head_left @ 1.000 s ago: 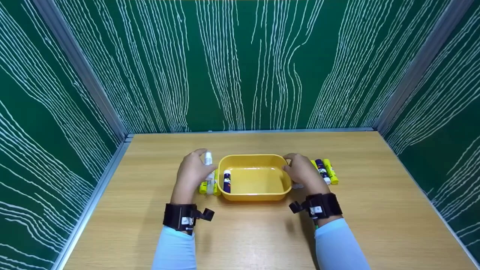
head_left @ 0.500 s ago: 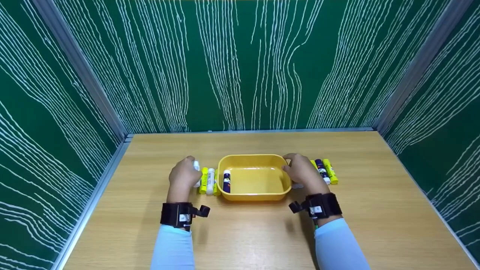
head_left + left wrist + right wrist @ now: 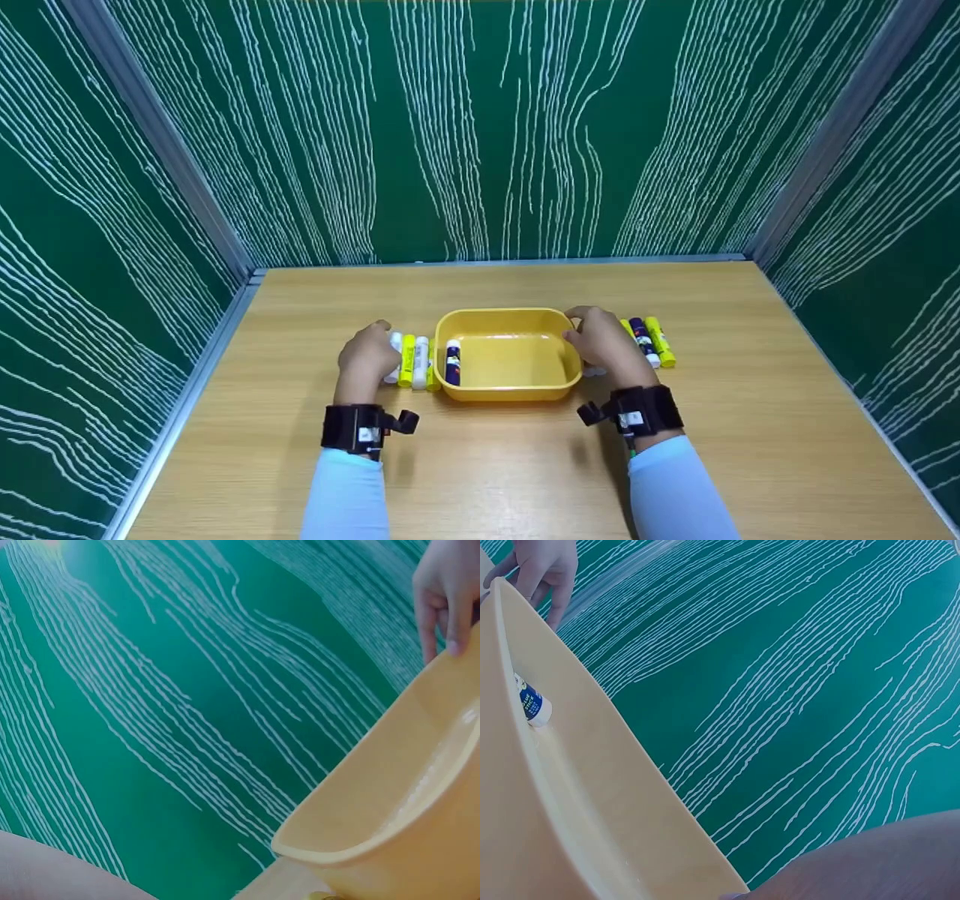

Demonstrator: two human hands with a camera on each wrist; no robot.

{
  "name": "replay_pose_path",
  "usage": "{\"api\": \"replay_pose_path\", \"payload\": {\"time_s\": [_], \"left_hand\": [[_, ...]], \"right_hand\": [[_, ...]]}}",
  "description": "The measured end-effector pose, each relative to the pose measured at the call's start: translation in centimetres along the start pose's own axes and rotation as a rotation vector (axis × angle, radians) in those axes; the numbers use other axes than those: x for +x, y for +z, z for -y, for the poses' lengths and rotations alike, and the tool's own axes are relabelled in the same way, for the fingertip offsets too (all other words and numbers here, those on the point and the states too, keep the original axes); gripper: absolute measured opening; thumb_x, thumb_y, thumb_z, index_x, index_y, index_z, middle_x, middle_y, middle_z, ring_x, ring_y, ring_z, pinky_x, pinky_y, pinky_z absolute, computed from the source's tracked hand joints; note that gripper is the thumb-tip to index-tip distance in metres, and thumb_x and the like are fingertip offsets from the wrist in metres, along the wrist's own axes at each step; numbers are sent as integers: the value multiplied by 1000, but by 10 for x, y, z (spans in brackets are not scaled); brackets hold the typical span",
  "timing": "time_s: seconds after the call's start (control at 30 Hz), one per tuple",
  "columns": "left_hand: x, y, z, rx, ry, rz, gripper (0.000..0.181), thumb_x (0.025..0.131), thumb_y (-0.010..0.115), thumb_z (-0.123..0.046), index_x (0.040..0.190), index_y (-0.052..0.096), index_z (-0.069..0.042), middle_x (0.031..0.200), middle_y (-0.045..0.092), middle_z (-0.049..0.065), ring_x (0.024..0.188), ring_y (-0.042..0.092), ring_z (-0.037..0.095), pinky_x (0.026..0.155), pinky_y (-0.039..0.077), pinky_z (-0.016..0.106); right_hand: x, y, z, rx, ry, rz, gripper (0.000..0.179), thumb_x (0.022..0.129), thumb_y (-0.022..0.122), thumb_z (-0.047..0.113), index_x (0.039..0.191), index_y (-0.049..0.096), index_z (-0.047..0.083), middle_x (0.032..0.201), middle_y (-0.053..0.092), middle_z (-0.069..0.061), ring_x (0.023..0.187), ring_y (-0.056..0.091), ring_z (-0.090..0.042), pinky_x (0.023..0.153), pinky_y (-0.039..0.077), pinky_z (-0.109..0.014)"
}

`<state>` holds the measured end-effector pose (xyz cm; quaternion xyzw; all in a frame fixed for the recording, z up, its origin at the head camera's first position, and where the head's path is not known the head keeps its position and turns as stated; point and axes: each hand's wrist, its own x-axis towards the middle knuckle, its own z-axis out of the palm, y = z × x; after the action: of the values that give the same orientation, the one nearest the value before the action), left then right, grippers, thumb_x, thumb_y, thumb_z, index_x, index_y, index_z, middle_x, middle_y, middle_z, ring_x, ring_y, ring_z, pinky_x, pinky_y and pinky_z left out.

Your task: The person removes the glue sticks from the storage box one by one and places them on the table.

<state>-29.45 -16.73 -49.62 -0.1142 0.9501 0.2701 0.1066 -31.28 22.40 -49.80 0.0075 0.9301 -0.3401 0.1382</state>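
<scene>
My left hand point(image 3: 365, 354) is at the left end of a row of glue sticks, its fingers around a white glue stick point(image 3: 395, 343) that its hand partly covers. Beside that lie a yellow glue stick point(image 3: 407, 361), another white one and a second yellow one against the basin. My right hand point(image 3: 600, 341) holds the right end of the yellow plastic basin point(image 3: 510, 394) by its rim, thumb at the edge. Inside the basin, along its left wall, lies a dark blue glue stick point(image 3: 453, 364) with a white cap; its printed label shows in the right wrist view point(image 3: 532, 701).
Right of my right hand lie more glue sticks, among them a dark blue one point(image 3: 643, 341) and a yellow one point(image 3: 661, 343), partly hidden by the hand. Green panels point(image 3: 495, 150) with white wavy lines enclose the wooden table point(image 3: 502, 465) at the back and sides.
My left hand has moved left from the basin's side with the white glue stick and lowered it to the row's left end. My right hand and the basin have stayed put.
</scene>
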Motion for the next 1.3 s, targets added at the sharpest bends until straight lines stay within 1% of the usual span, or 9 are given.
{"api": "replay_pose_path", "payload": {"time_s": [0.13,0.3,0.47,0.8,0.83,0.93,1.03,1.07,1.3], "left_hand": [[0,2,1,12,2,-6,73,96,66,-1,167,54,-6,165,62,24,129,67,41,94,56,47],[2,3,3,8,-10,0,68,98,69,-4,165,56,-4,161,65,24,129,67,39,103,56,51],[4,3,2,13,-28,10,65,101,73,-8,163,57,-3,157,67,22,127,69,38,104,57,51],[4,4,2,42,-48,26,37,107,70,-16,140,72,1,125,77,16,101,73,29,77,56,36],[18,10,10,42,-36,26,36,108,70,-19,139,72,0,123,77,15,99,72,28,76,56,35],[19,10,10,47,-56,25,35,109,70,-23,134,75,1,117,78,15,96,73,28,75,55,35],[18,8,8,49,-79,21,38,110,70,-28,134,75,2,114,77,15,93,72,28,74,54,35],[4,2,-1,51,-100,17,38,110,70,-26,134,75,3,114,77,16,92,72,28,74,53,35],[1,2,-13,40,-86,-73,39,113,68,-27,137,74,2,117,78,17,97,72,30,83,58,41]], "right_hand": [[0,1,-2,-15,-30,-16,52,117,64,19,165,55,3,124,73,-23,92,74,-24,69,61,-29],[0,1,-1,-7,-16,-8,53,117,63,19,166,53,3,127,72,-24,95,74,-26,71,62,-30],[0,-2,1,-1,1,7,53,118,62,20,168,52,5,132,72,-24,100,74,-27,74,63,-30],[1,-2,0,8,12,14,53,118,61,20,168,52,6,140,70,-26,106,74,-28,76,65,-31],[1,-2,0,10,13,15,53,118,61,20,168,51,6,141,70,-26,106,74,-28,76,65,-31],[1,-2,0,3,8,8,53,118,63,20,168,53,6,131,71,-24,101,73,-28,74,62,-31],[1,-2,-1,-8,1,1,53,117,64,20,167,54,6,121,70,-20,95,70,-26,72,58,-30],[1,-2,-1,-11,-1,-2,53,117,64,20,167,55,6,118,70,-19,94,69,-26,71,57,-30],[2,-2,0,0,18,11,53,117,64,21,168,53,7,119,69,-19,95,69,-26,72,57,-30]]}}
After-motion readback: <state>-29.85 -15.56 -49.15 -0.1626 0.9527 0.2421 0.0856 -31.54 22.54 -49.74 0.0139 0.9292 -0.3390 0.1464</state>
